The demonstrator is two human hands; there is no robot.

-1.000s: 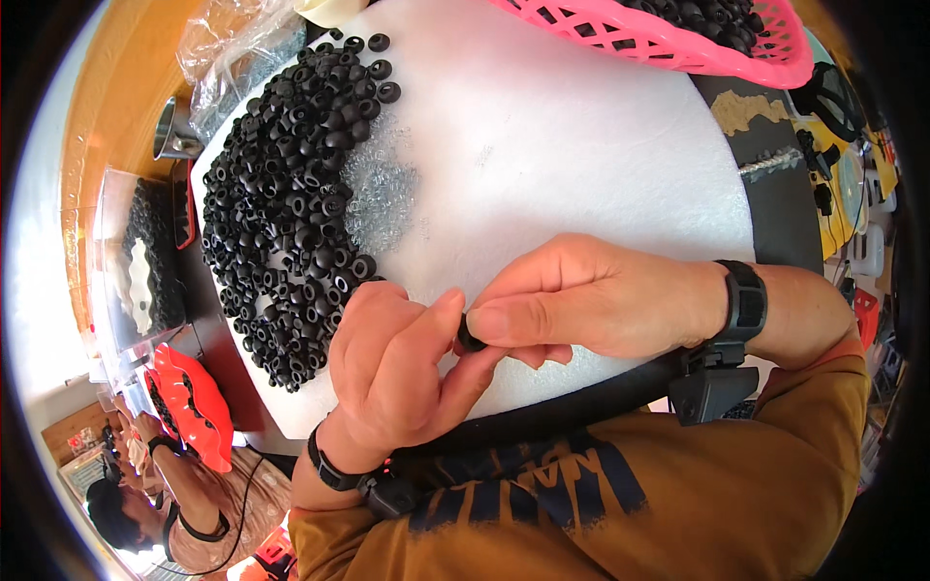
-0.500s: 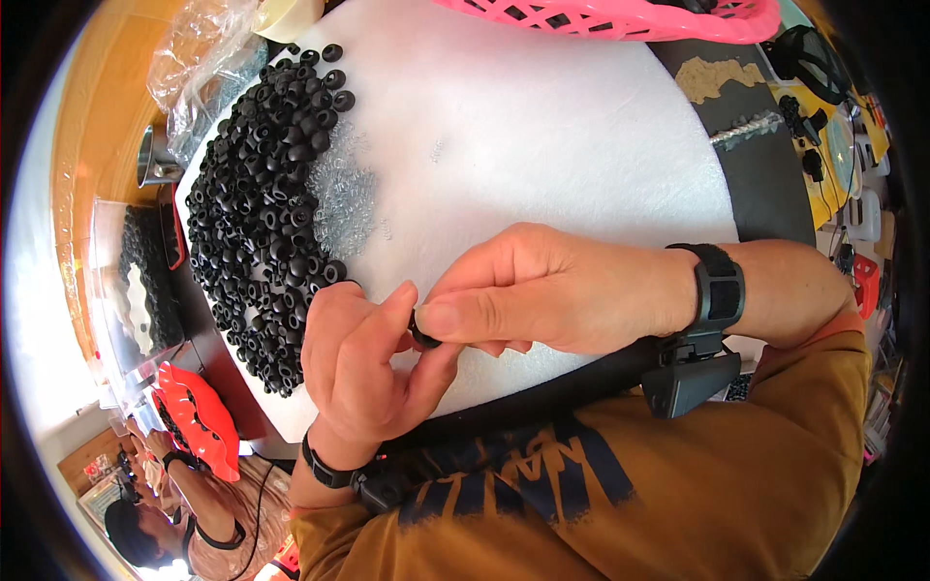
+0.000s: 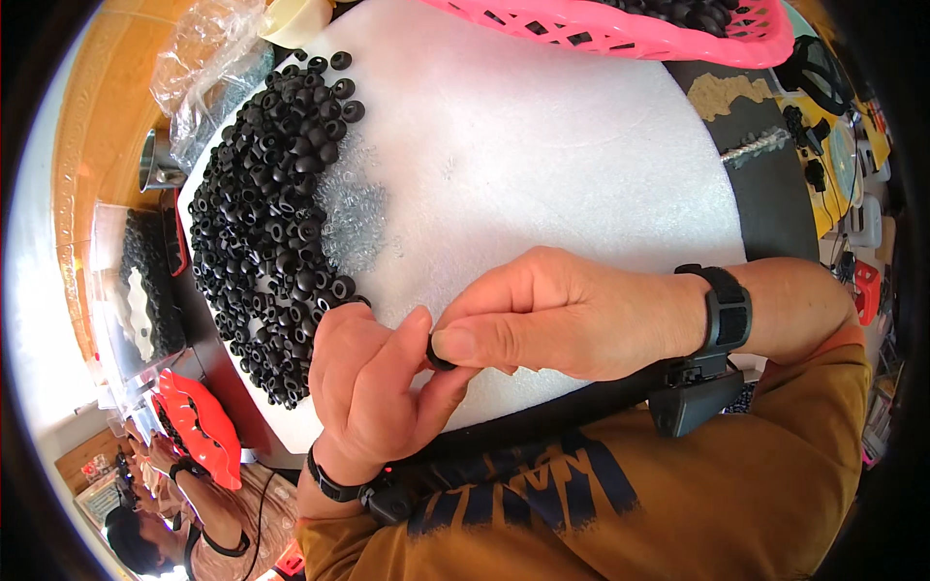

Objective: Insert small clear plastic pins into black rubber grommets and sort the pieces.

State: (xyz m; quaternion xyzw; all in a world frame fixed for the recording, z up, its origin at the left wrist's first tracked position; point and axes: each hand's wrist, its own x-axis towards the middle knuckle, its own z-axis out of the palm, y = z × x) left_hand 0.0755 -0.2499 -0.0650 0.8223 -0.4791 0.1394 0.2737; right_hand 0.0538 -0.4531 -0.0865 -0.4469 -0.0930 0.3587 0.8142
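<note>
Between my two hands, above the near edge of a white foam sheet [image 3: 581, 165], is a small round black piece [image 3: 441, 352]. My left hand [image 3: 373, 382] pinches it between thumb and forefinger. From the other side my right hand [image 3: 542, 320] grips it too, its thumb pressed on top; the fingers hide most of it. Just beyond my left hand spreads a big heap of similar hollow black pieces [image 3: 266, 223]. Along the heap's right side lies a pile of tiny shiny wire springs [image 3: 354, 213].
A pink lattice basket [image 3: 601, 39] holding black pieces stands at the far edge. Far left are a clear plastic bag [image 3: 199, 82] and a metal cup [image 3: 158, 160]. A red-orange basket [image 3: 199, 426] is at the left, near another person [image 3: 208, 523]. A dark tabletop [image 3: 775, 203] borders the foam.
The view has shifted slightly, so the scene sits a little lower. My hands keep the same pinch on the black piece, with only a slight shift of the fingers.
</note>
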